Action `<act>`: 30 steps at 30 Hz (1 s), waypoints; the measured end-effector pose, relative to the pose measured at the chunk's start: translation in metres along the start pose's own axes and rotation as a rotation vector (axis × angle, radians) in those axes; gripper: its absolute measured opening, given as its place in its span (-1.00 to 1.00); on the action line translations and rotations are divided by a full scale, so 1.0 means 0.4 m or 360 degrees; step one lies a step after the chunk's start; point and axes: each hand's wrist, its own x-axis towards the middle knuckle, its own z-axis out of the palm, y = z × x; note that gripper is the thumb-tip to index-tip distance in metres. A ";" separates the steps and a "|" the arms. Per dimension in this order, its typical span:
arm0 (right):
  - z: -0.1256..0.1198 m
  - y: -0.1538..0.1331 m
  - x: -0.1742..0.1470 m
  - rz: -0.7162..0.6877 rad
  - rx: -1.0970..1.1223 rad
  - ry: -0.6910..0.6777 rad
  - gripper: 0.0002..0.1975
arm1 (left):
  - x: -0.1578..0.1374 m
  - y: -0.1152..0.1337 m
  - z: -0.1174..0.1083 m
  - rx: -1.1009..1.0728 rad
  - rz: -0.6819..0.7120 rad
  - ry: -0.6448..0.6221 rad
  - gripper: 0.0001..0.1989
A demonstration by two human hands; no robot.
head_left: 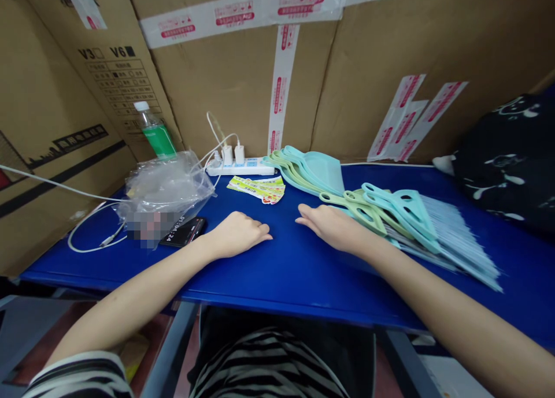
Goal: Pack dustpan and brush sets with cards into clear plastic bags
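My left hand [238, 234] rests on the blue tabletop [277, 279] with its fingers curled in, and no object shows in it. The phone [187, 231] lies just left of that wrist. My right hand [327, 226] is also curled closed on the table, with nothing seen in its fingers. Close beside it is a pile of small hand brushes [405, 210] with green and light blue handles and pale bristles. Behind them lies a stack of dustpans [318, 170], light blue on top with green ones among them. Several printed paper strips [258, 188] lie beyond my hands.
A power strip [243, 168] with white chargers runs along the back. Clear plastic bags [167, 184] and a bottle [155, 133] with a green label stand at the left, near a white cable [82, 249]. Cardboard [234, 92] walls the back; dark patterned fabric [511, 161] is at right.
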 end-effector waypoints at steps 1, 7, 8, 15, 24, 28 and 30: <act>0.000 -0.001 -0.001 0.0010 -0.0002 -0.0003 -0.81 | 0.000 0.000 0.001 0.0004 -0.0001 0.0003 -0.64; -0.002 -0.003 -0.004 0.0046 -0.0029 -0.0033 -0.80 | -0.003 -0.001 0.002 0.0016 0.0017 0.0098 -0.72; -0.001 -0.002 -0.004 0.0048 -0.0030 -0.0031 -0.79 | -0.005 -0.001 0.001 0.0012 0.0021 0.0111 -0.74; 0.007 0.005 -0.002 0.0012 -0.0020 -0.0012 -0.77 | -0.009 -0.006 -0.002 0.0013 0.0123 0.0059 -0.81; -0.005 0.002 -0.003 0.0004 0.0041 0.0030 -0.69 | -0.004 -0.001 -0.004 0.0031 0.0016 -0.0077 -0.88; -0.005 0.003 -0.002 0.0003 0.0091 0.0037 -0.61 | -0.004 -0.003 -0.003 -0.0005 -0.0046 -0.0063 -0.82; -0.004 0.004 -0.001 -0.0007 0.0108 0.0043 -0.59 | -0.003 -0.005 -0.002 0.0008 -0.0062 -0.0047 -0.77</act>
